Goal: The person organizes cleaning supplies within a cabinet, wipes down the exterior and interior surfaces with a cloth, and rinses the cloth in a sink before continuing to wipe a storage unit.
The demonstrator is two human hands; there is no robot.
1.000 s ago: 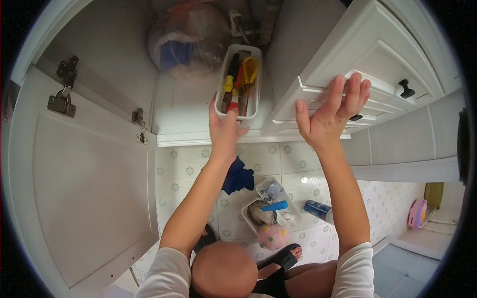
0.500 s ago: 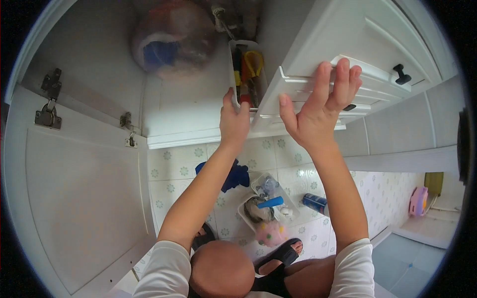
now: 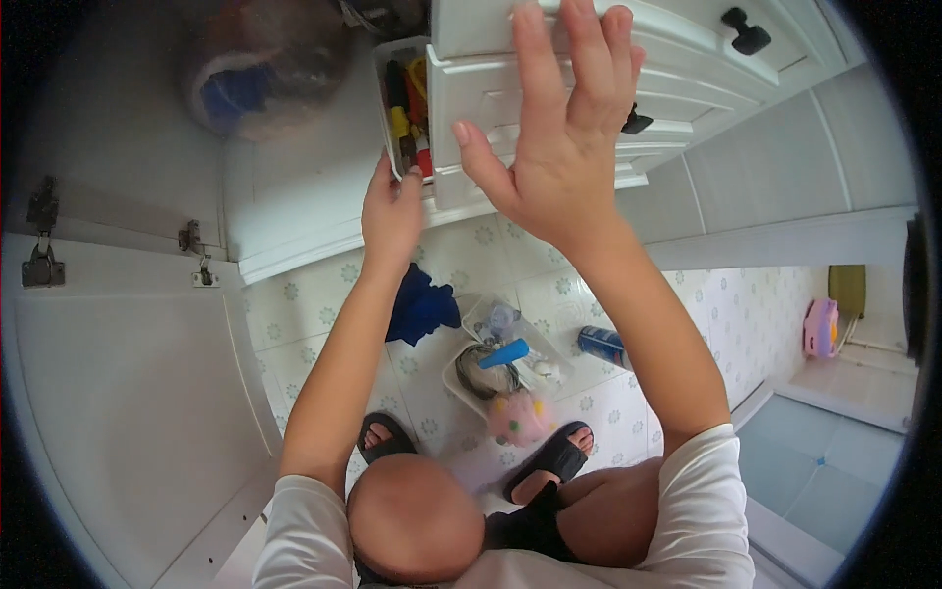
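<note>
Inside the open cupboard, a narrow white bin stands against the right side, holding hand tools with black, yellow and red handles. My left hand grips its near end, fingers on the outer left wall and thumb at the front rim. To the right, my right hand is open, fingers spread up against the white drawer fronts and palm toward them. Those fronts hide the bin's right side. Nothing is held in the right hand.
A clear plastic bag with blue inside sits deeper in the cupboard. Its hinged door stands open at left. On the tiled floor are a dark blue cloth, a white tray of odds and ends, a pink fluffy item and a blue can.
The view has shifted, so the cupboard sits farther up and left. My right hand has moved higher across the drawer fronts. My left hand stays at the bin's near end.
</note>
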